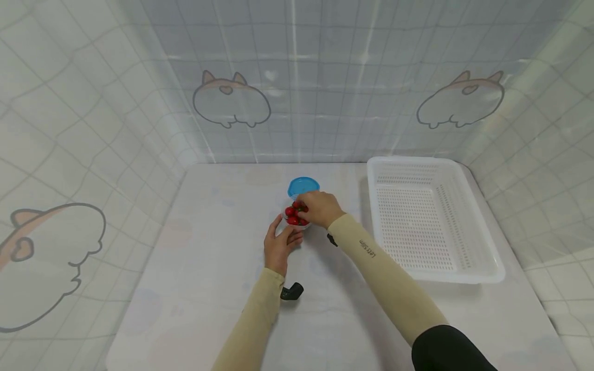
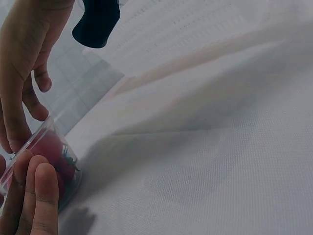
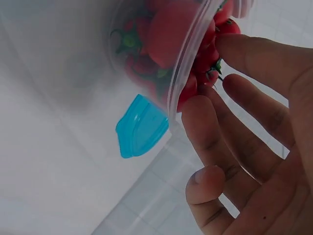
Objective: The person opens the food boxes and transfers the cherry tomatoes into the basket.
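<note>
A clear plastic tub (image 1: pixel 303 227) holds several red cherry tomatoes (image 1: pixel 292 220) with green stems. My left hand (image 1: pixel 277 248) holds the tub at its near left side, thumb and fingers spread about the wall; in the left wrist view its fingers (image 2: pixel 45 191) lie against the clear side. From the right, my right hand (image 1: pixel 323 208) reaches over the rim. Its thumb and bent fingers pinch at a cherry tomato (image 3: pixel 207 59) on top of the pile, partly hidden by the fingers. Just behind the tub lies a blue lid (image 1: pixel 303 186).
To the right stands a large white perforated basket (image 1: pixel 433 275), its slotted floor in view. Black wrist devices (image 1: pixel 292 292) sit at both wrists. A white cloth covers the table (image 1: pixel 199 288), and grid-patterned sheets (image 1: pixel 325 103) enclose its back and sides.
</note>
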`<move>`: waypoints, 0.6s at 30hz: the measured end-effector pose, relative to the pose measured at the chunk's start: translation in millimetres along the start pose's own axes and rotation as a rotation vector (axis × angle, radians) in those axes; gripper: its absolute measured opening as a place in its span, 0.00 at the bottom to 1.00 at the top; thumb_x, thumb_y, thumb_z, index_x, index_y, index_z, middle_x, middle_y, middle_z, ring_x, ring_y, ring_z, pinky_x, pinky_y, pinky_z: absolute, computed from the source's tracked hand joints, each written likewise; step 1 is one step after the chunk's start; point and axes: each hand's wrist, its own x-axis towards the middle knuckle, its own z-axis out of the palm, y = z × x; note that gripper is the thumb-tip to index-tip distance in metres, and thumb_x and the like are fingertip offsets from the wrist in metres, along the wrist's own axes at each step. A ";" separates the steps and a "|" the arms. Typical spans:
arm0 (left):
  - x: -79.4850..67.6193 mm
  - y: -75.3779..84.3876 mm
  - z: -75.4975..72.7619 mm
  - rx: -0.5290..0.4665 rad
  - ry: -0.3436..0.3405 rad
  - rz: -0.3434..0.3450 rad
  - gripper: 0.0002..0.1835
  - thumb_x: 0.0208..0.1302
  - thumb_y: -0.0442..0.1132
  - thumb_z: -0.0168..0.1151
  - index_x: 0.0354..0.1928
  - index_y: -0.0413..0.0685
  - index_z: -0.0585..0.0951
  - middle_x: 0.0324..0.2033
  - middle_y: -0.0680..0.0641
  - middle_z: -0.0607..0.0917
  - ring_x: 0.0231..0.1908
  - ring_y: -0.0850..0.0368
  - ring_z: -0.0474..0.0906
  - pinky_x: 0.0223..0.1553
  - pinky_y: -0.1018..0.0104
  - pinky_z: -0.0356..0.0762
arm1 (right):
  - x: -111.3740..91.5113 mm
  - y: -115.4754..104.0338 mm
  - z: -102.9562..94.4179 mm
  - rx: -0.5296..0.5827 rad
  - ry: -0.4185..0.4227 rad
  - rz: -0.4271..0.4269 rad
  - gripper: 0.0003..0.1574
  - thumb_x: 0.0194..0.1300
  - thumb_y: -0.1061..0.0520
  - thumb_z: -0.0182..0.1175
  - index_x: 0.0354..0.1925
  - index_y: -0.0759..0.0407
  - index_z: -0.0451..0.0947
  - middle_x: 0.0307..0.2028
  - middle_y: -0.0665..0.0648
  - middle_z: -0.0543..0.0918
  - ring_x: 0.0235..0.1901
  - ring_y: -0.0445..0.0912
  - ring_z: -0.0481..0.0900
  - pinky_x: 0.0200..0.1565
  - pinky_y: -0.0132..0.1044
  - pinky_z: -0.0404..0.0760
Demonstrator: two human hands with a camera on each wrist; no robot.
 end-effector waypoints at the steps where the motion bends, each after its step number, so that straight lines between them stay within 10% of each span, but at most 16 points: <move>1: 0.0 0.0 0.0 -0.002 0.001 0.000 0.30 0.71 0.34 0.63 0.73 0.54 0.68 0.39 0.39 0.87 0.36 0.50 0.88 0.45 0.58 0.87 | 0.2 -0.6 0.3 -0.011 -0.002 -0.003 0.17 0.67 0.48 0.69 0.52 0.51 0.85 0.43 0.48 0.88 0.40 0.43 0.84 0.41 0.42 0.86; 18: -2.2 -0.5 1.2 0.019 -0.001 0.014 0.31 0.72 0.35 0.62 0.74 0.52 0.66 0.39 0.41 0.88 0.36 0.53 0.87 0.44 0.60 0.87 | 7.9 -15.6 1.6 -0.139 -0.027 -0.028 0.07 0.66 0.52 0.70 0.39 0.53 0.87 0.32 0.48 0.87 0.29 0.40 0.80 0.33 0.38 0.85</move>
